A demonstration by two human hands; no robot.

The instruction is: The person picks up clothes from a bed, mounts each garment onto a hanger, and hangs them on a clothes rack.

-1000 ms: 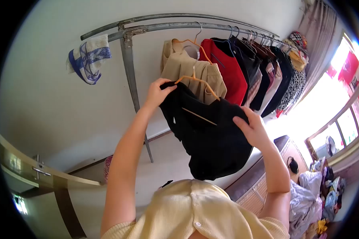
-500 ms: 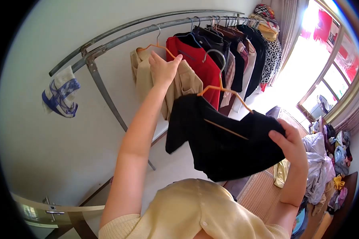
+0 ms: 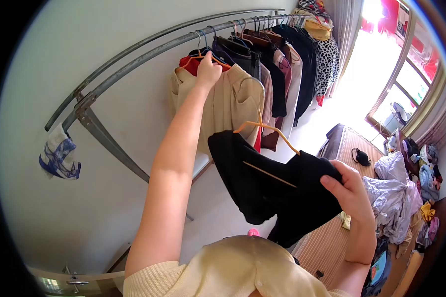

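My left hand (image 3: 209,72) reaches up to the rail, fingers closed on the orange hanger (image 3: 223,63) of a beige garment (image 3: 228,111). That garment hangs in front of a red one (image 3: 187,61), which is mostly hidden. In my right hand (image 3: 351,190) is a black short-sleeved top (image 3: 282,185), gripped at its shoulder with the thumb in front. A second orange hanger (image 3: 272,126) sits inside the top's neckline. Its metal hook points upward, free of the rail, and overlaps the beige garment in view.
The metal clothes rail (image 3: 148,53) holds several dark, pink and spotted garments further along. A blue-and-white cloth (image 3: 59,153) hangs at its near end. To the right, a bed with a striped mat (image 3: 322,242) bears piled clothes (image 3: 394,193) and a black item (image 3: 362,157).
My left hand has pushed the beige garment along the rail against the red one, which is now largely covered. The black top hangs slightly lower and further left in view.
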